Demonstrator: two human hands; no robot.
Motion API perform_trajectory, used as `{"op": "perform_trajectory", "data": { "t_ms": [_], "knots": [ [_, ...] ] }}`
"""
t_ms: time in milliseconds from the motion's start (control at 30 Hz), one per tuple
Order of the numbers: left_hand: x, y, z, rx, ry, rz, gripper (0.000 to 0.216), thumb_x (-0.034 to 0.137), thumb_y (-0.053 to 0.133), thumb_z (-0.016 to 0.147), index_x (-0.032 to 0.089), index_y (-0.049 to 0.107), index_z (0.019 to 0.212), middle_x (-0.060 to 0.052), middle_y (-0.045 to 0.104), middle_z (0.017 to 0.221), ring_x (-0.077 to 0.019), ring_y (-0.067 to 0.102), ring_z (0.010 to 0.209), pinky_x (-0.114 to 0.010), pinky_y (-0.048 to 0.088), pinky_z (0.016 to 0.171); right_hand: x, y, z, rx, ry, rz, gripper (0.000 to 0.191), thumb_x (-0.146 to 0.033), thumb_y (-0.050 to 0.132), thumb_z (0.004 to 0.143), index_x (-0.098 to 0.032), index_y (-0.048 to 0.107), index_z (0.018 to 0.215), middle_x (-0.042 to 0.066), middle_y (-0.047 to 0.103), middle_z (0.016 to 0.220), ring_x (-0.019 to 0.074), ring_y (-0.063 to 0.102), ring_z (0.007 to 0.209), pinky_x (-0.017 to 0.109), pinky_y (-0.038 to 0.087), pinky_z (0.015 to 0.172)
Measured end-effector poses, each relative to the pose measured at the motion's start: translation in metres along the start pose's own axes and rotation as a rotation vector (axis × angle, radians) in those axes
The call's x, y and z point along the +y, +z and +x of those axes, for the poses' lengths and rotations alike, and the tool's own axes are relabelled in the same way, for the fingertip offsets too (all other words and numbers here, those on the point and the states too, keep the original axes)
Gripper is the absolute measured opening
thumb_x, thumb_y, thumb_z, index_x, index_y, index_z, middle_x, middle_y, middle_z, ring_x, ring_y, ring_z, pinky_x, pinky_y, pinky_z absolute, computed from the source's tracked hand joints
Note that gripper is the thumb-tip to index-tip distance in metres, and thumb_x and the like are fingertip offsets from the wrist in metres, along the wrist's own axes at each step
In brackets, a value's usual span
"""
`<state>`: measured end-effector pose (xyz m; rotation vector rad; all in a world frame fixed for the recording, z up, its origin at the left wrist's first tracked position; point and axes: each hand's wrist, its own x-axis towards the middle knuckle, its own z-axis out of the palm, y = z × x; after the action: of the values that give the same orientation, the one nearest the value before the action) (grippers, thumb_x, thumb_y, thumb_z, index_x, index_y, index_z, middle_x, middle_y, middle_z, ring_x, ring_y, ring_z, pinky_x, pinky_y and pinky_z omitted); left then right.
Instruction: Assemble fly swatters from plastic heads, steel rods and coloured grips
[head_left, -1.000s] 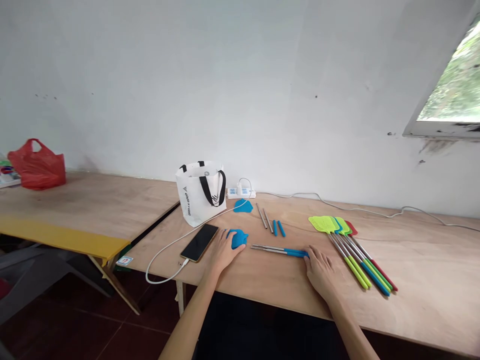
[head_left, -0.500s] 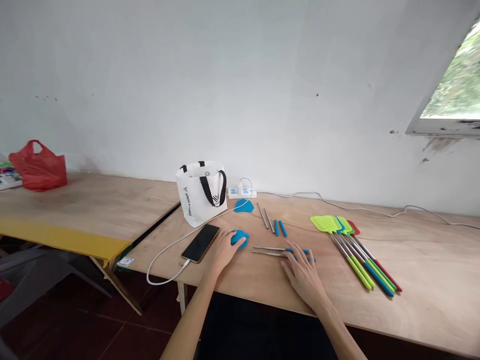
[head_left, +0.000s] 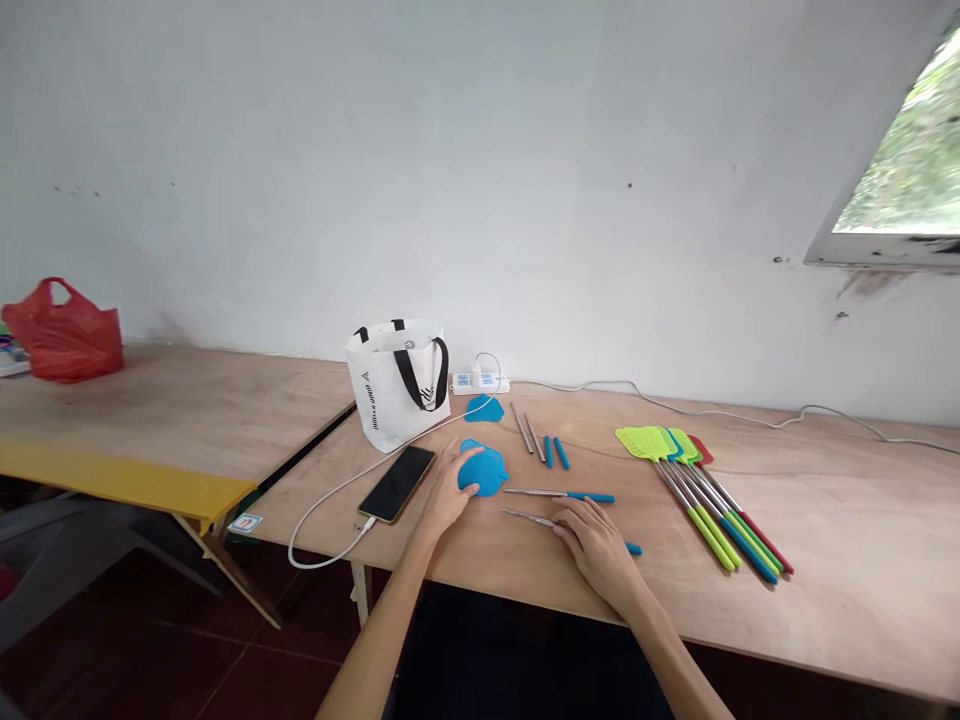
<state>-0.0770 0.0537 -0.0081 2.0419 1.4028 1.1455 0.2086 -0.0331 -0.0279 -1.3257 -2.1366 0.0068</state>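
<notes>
My left hand [head_left: 447, 490] grips the left edge of a blue fly swatter head [head_left: 486, 470], its thumb on the near side. My right hand [head_left: 594, 535] is closed over the nearer metal rod [head_left: 527, 515]; that rod's blue grip shows beyond the hand, and the fingertips are partly hidden. Just behind it lies another rod with a blue grip [head_left: 592, 497], apart from the hand. Farther back are a second blue swatter head [head_left: 484, 408], two bare metal rods [head_left: 528, 432] and two loose blue grips [head_left: 555, 452].
Several finished-looking fly swatters [head_left: 705, 500] lie in a bundle at the right. A phone [head_left: 397, 484] on a white cable [head_left: 322, 498] lies left of my left hand. Behind stand a white tote bag [head_left: 394, 390] and a power strip [head_left: 491, 383]. A red bag [head_left: 67, 335] sits on the left table.
My left hand has lifted the near swatter head, which now shows its broad face. My right hand has drawn the nearer rod toward me, widening the gap between the two gripped rods.
</notes>
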Motion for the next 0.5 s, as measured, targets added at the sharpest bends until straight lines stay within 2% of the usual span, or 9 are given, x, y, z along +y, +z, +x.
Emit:
{"op": "perform_trajectory", "data": {
  "t_ms": [67,133,167,233,333,400,500],
  "knots": [
    [0.001,-0.001,0.001,0.066,0.000,-0.108,0.071,0.014,0.069,0.078,0.029,0.051,0.145,-0.011,0.047,0.155,-0.0311,0.048,0.140,-0.048,0.041,0.114,0.001,-0.001,0.000,0.014,0.061,0.058,0.027,-0.031,0.039,0.106,-0.025,0.065,0.101,0.005,0.073,0.110,0.0225,0.069,0.103,0.042,0.053,0.095],
    [0.002,-0.002,0.003,0.115,-0.041,-0.267,0.072,0.025,0.070,0.083,0.027,0.044,0.150,-0.011,0.059,0.142,-0.0283,0.061,0.124,-0.042,0.053,0.099,0.002,-0.003,0.000,0.056,0.121,0.104,0.028,-0.032,0.037,0.106,-0.025,0.064,0.106,0.005,0.074,0.103,0.0224,0.069,0.095,0.037,0.055,0.083],
    [0.003,-0.002,0.005,0.135,-0.081,-0.358,0.068,0.033,0.070,0.085,0.025,0.046,0.147,-0.011,0.065,0.132,-0.0264,0.067,0.110,-0.038,0.057,0.087,0.002,-0.005,0.000,0.086,0.134,0.122,0.030,-0.032,0.035,0.106,-0.025,0.064,0.110,0.006,0.073,0.105,0.0226,0.069,0.097,0.036,0.055,0.083],
    [0.006,-0.002,0.007,0.167,-0.172,-0.543,0.059,0.048,0.070,0.085,0.019,0.056,0.134,-0.009,0.072,0.105,-0.0210,0.070,0.080,-0.029,0.056,0.064,0.000,-0.009,0.001,0.139,0.127,0.148,0.034,-0.032,0.033,0.106,-0.026,0.063,0.120,0.007,0.072,0.110,0.0223,0.068,0.103,0.034,0.054,0.087],
    [0.016,-0.003,0.009,0.178,-0.270,-0.774,0.052,0.054,0.076,0.078,0.015,0.063,0.109,-0.003,0.067,0.080,-0.0135,0.061,0.055,-0.024,0.046,0.045,-0.008,-0.018,0.004,0.162,0.128,0.148,0.035,-0.039,0.037,0.106,-0.029,0.065,0.126,0.005,0.070,0.103,0.0195,0.068,0.093,0.029,0.053,0.081],
    [0.027,-0.003,0.008,0.168,-0.303,-0.881,0.050,0.051,0.080,0.074,0.016,0.061,0.104,0.000,0.064,0.076,-0.0124,0.059,0.052,-0.022,0.044,0.042,-0.013,-0.024,0.005,0.178,0.154,0.135,0.034,-0.044,0.042,0.105,-0.029,0.069,0.118,0.003,0.067,0.092,0.0171,0.065,0.080,0.026,0.051,0.071],
    [0.044,-0.003,0.003,0.141,-0.320,-0.975,0.044,0.044,0.079,0.074,0.019,0.056,0.101,0.003,0.063,0.073,-0.0127,0.060,0.049,-0.022,0.046,0.041,-0.019,-0.031,0.006,0.225,0.166,0.152,0.035,-0.044,0.041,0.106,-0.027,0.071,0.112,0.003,0.066,0.087,0.0162,0.063,0.076,0.024,0.048,0.065]
  ]
}}
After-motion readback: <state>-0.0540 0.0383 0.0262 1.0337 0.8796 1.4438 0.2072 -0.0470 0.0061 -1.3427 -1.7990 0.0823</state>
